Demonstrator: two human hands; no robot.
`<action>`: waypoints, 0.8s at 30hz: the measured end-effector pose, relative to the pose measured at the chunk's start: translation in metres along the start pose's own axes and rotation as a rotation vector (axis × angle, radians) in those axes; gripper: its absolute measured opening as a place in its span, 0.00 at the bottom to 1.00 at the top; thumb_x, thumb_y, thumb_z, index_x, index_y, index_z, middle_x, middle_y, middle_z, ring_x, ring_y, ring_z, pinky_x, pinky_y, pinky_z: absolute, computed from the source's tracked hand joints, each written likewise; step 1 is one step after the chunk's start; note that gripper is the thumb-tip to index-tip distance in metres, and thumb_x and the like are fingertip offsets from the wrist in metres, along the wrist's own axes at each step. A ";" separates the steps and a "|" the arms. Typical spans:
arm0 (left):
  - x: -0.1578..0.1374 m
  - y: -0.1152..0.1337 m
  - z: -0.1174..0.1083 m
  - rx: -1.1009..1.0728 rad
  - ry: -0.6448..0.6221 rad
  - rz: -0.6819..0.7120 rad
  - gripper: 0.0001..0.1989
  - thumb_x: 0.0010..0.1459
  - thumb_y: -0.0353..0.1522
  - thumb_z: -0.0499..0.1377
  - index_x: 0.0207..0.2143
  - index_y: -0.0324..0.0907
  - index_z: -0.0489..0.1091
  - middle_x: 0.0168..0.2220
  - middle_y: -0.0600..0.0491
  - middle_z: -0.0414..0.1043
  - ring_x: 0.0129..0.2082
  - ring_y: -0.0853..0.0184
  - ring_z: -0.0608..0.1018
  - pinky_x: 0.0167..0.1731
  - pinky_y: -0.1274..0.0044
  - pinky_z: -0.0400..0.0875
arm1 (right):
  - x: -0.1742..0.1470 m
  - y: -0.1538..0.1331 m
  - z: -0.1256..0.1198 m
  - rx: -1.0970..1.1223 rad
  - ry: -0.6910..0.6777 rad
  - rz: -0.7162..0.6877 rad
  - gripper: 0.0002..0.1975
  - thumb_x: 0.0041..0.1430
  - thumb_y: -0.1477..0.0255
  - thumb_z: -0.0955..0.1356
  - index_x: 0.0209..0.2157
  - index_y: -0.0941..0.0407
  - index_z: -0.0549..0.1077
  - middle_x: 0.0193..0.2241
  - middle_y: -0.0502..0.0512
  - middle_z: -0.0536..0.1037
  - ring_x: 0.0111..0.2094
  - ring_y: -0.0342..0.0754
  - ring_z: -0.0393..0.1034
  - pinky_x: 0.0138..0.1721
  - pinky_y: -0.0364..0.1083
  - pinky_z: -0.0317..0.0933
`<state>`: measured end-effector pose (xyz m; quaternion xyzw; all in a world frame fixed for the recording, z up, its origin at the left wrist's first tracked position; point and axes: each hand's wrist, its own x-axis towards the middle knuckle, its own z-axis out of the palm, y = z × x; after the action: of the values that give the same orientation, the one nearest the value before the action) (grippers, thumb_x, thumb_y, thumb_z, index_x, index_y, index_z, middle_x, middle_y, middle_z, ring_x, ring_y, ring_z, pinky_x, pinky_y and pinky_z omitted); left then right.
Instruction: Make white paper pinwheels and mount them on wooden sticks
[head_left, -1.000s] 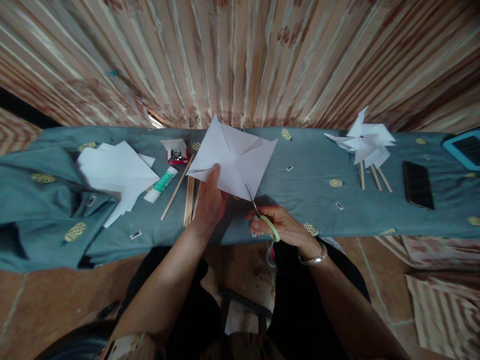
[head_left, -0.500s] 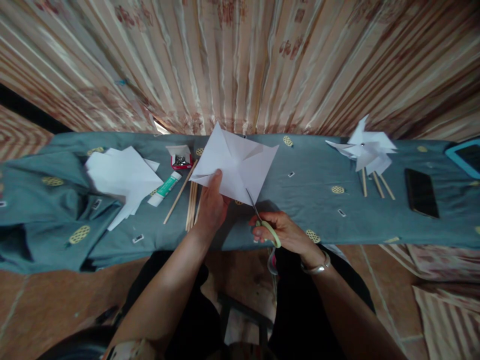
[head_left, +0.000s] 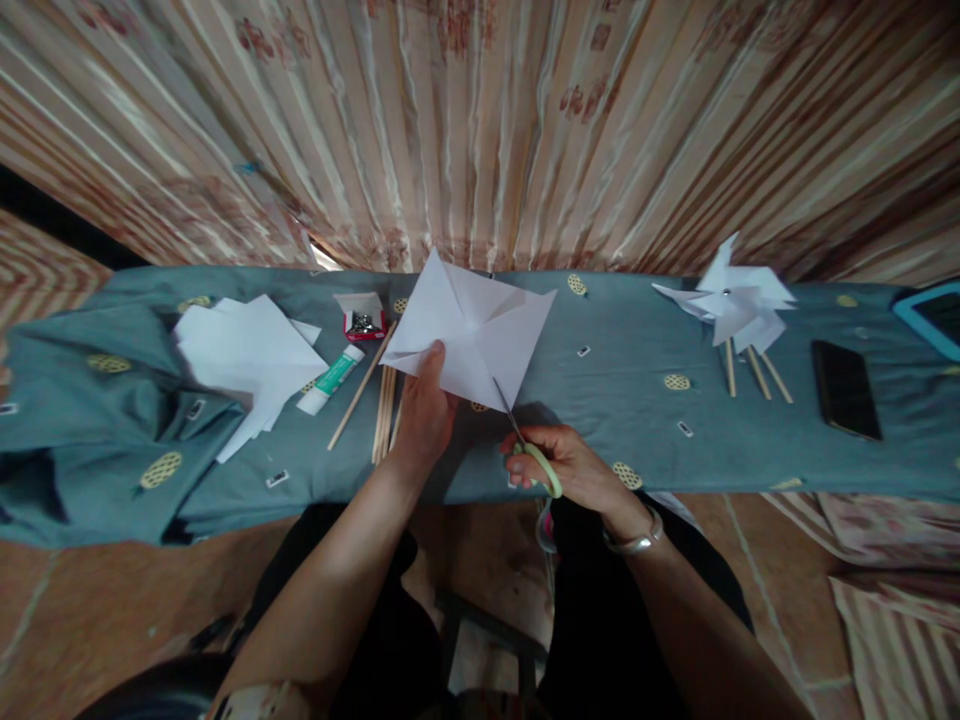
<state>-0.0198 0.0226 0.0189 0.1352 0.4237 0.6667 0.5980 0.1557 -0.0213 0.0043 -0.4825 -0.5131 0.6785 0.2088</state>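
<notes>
My left hand (head_left: 427, 408) grips a white square sheet of paper (head_left: 480, 315) by its near left edge, thumb on top and fingers underneath. Slits run inward from the sheet's corners, and creases cross at its middle. In my right hand (head_left: 559, 462) is a pair of scissors (head_left: 538, 466) with light green handles. Their blades lie at the sheet's near right corner, pointing toward its centre. The fingers under the paper are hidden.
Left on the green cloth (head_left: 622, 400) lie a stack of white paper (head_left: 247, 345), a glue stick (head_left: 330, 378), a small red box of metal pins (head_left: 364, 322) and several wooden sticks (head_left: 360, 385). Paper pinwheels (head_left: 739, 300) and a black phone (head_left: 846, 390) lie right. Behind hangs a curtain (head_left: 465, 130).
The view has shifted very slightly. Both hands, the paper and the scissors stay in nearly the same place.
</notes>
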 end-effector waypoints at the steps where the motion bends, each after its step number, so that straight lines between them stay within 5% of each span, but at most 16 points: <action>1: 0.000 0.000 0.000 -0.004 0.007 0.034 0.17 0.64 0.29 0.55 0.54 0.50 0.70 0.48 0.56 0.80 0.57 0.63 0.76 0.52 0.74 0.73 | 0.000 0.000 0.000 0.002 -0.001 0.001 0.22 0.44 0.54 0.77 0.31 0.58 0.77 0.19 0.47 0.75 0.20 0.39 0.67 0.23 0.38 0.59; 24: -0.002 0.002 0.006 -0.044 0.001 0.042 0.20 0.66 0.27 0.53 0.58 0.47 0.68 0.48 0.54 0.80 0.50 0.65 0.80 0.52 0.74 0.75 | 0.001 -0.006 0.003 0.076 0.024 0.071 0.23 0.38 0.54 0.79 0.27 0.58 0.75 0.17 0.45 0.74 0.18 0.37 0.63 0.21 0.38 0.57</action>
<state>-0.0170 0.0231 0.0245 0.1304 0.4062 0.6886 0.5864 0.1515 -0.0192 0.0091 -0.5005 -0.4669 0.6985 0.2088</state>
